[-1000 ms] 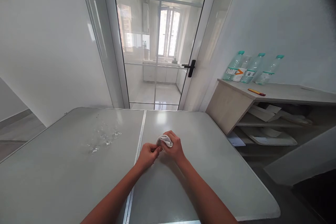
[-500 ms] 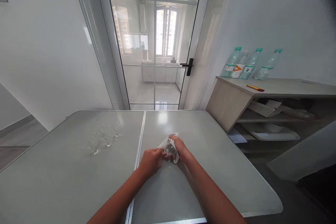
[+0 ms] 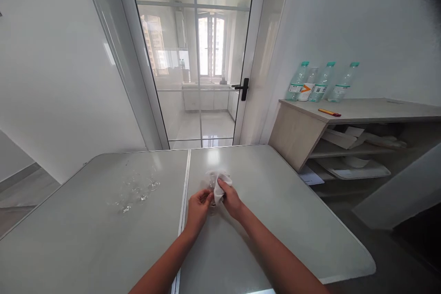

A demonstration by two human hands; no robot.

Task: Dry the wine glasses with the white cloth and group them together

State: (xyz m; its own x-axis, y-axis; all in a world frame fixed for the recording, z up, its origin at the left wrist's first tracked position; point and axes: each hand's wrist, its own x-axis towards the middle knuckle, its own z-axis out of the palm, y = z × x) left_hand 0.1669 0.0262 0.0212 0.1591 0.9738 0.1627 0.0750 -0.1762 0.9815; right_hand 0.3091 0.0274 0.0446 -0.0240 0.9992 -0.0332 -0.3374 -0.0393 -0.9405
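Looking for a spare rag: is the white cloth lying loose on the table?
No, the right hand grips the white cloth against a clear glass that the left hand holds.

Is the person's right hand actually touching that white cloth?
Touching: the head view shows the right hand gripping the white cloth between thumb and fingers.

The cloth (image 3: 218, 188) in the right grip (image 3: 231, 198) covered most of the glass (image 3: 209, 178), and the left grip's (image 3: 199, 204) fingers hid its lower part, so its shape could not be told. Both forearms were cut off by the bottom edge. The clear glasses (image 3: 138, 188) on the left of the tabletop (image 3: 275, 202) were too faint to count. The bottles' (image 3: 322, 88) labels were too small to read. The shelf (image 3: 379, 110) ran off the right edge.
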